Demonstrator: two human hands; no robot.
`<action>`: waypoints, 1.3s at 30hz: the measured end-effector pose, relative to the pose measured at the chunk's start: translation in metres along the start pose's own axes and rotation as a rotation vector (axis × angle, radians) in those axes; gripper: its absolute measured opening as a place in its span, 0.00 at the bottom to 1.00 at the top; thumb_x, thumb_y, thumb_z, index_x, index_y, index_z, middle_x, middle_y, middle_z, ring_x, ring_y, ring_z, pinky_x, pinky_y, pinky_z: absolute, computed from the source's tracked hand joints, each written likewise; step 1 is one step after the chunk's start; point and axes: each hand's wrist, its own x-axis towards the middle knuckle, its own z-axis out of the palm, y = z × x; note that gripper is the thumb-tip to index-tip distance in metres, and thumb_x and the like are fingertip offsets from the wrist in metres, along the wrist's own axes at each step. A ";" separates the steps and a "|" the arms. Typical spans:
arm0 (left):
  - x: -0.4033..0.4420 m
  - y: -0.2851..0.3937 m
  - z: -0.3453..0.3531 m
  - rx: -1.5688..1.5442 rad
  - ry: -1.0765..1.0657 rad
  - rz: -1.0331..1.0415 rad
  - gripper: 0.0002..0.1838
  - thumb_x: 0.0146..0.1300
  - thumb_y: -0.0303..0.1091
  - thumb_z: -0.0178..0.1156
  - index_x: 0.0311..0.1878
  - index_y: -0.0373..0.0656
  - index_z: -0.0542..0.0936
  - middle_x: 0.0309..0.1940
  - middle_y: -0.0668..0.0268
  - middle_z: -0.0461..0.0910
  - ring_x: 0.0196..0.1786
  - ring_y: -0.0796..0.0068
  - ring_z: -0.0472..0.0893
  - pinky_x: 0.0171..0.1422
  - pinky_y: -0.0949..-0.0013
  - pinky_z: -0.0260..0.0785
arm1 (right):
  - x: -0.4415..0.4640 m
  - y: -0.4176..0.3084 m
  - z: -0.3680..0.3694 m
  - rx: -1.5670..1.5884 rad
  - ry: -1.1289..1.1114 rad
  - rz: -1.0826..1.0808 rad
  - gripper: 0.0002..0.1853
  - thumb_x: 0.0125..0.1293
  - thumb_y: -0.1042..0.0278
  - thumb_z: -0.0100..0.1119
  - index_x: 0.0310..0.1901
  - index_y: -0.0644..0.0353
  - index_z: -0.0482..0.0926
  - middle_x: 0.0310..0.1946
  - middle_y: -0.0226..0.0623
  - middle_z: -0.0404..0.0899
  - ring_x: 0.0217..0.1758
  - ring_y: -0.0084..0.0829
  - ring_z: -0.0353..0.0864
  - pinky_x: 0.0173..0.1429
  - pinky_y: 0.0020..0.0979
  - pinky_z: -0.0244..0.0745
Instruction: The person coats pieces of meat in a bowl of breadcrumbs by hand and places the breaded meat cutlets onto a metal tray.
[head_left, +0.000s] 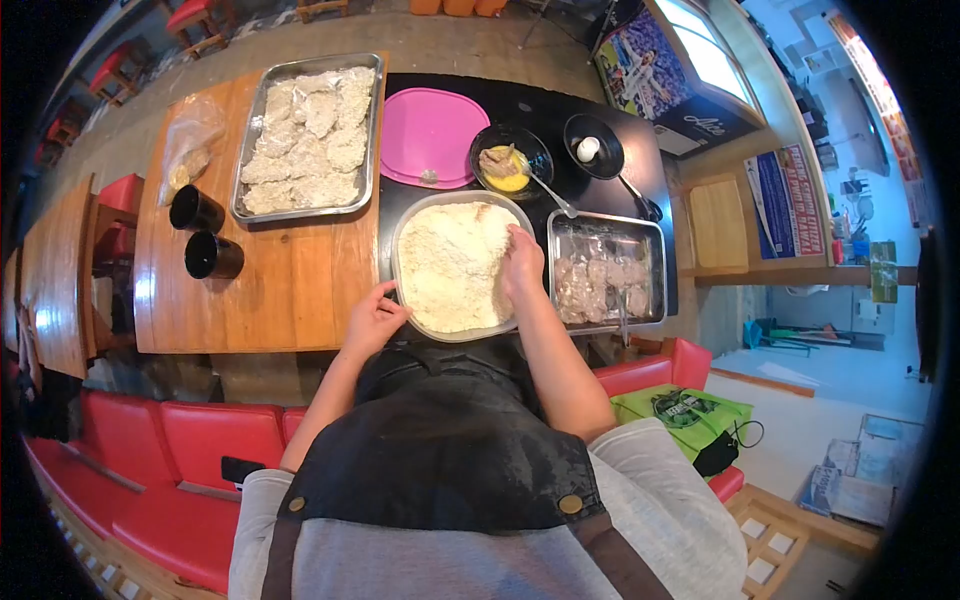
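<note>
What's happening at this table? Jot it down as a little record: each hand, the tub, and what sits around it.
Left hand: fingertips at the tub's left rim
Right hand: at the tub's right side, fingertips partly hidden
Tub: full of pale powder
Beyond: pink lid; black bowl with yellow liquid
Right: metal tray of pale pink pieces
Left, farther: larger tray of coated pieces

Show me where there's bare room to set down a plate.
Biggest patch: the wooden table, between the black cups, the left tray and the left hand. A strip of black table is bare behind the bowl. Crowded: around the tub, by pink lid, bowl and right tray.
</note>
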 end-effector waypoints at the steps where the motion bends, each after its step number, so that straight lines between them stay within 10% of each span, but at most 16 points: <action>1: 0.000 -0.001 -0.002 0.018 0.050 0.031 0.27 0.56 0.31 0.63 0.59 0.39 0.68 0.27 0.70 0.77 0.29 0.85 0.75 0.36 0.81 0.68 | 0.000 0.003 -0.004 -0.174 0.050 -0.050 0.19 0.67 0.62 0.44 0.48 0.71 0.73 0.49 0.44 0.75 0.53 0.34 0.72 0.60 0.33 0.62; 8: -0.007 0.016 -0.001 0.223 0.236 0.135 0.27 0.54 0.32 0.65 0.58 0.35 0.70 0.25 0.71 0.76 0.24 0.88 0.72 0.31 0.81 0.67 | 0.015 0.037 -0.023 -0.487 0.370 -0.010 0.17 0.67 0.64 0.41 0.46 0.69 0.73 0.44 0.44 0.76 0.49 0.32 0.74 0.53 0.32 0.67; 15: 0.014 0.005 0.000 0.118 0.159 0.151 0.31 0.52 0.35 0.67 0.59 0.36 0.69 0.28 0.66 0.78 0.25 0.84 0.76 0.32 0.78 0.69 | 0.036 0.022 -0.008 -0.111 0.043 -0.074 0.17 0.68 0.64 0.40 0.46 0.67 0.75 0.44 0.40 0.77 0.47 0.32 0.75 0.53 0.31 0.68; 27: 0.031 0.011 0.003 0.092 0.175 0.140 0.28 0.53 0.31 0.62 0.58 0.34 0.70 0.24 0.68 0.77 0.24 0.85 0.76 0.30 0.78 0.68 | -0.027 0.042 -0.002 -1.527 -0.316 -0.694 0.22 0.59 0.61 0.55 0.56 0.55 0.70 0.58 0.56 0.60 0.63 0.54 0.59 0.65 0.44 0.57; 34: 0.034 0.004 0.001 0.011 0.188 0.167 0.26 0.53 0.30 0.63 0.56 0.33 0.72 0.24 0.68 0.78 0.24 0.85 0.76 0.30 0.78 0.68 | -0.030 0.037 -0.011 -1.686 -0.325 -0.471 0.24 0.60 0.58 0.54 0.59 0.48 0.66 0.66 0.55 0.46 0.68 0.58 0.46 0.59 0.64 0.54; 39: 0.040 0.010 -0.005 -0.016 0.176 0.171 0.23 0.53 0.30 0.63 0.53 0.33 0.74 0.25 0.67 0.78 0.26 0.85 0.76 0.31 0.79 0.69 | -0.021 0.030 -0.025 -1.697 -0.555 -0.447 0.23 0.60 0.58 0.54 0.58 0.49 0.67 0.63 0.55 0.53 0.67 0.57 0.51 0.61 0.54 0.58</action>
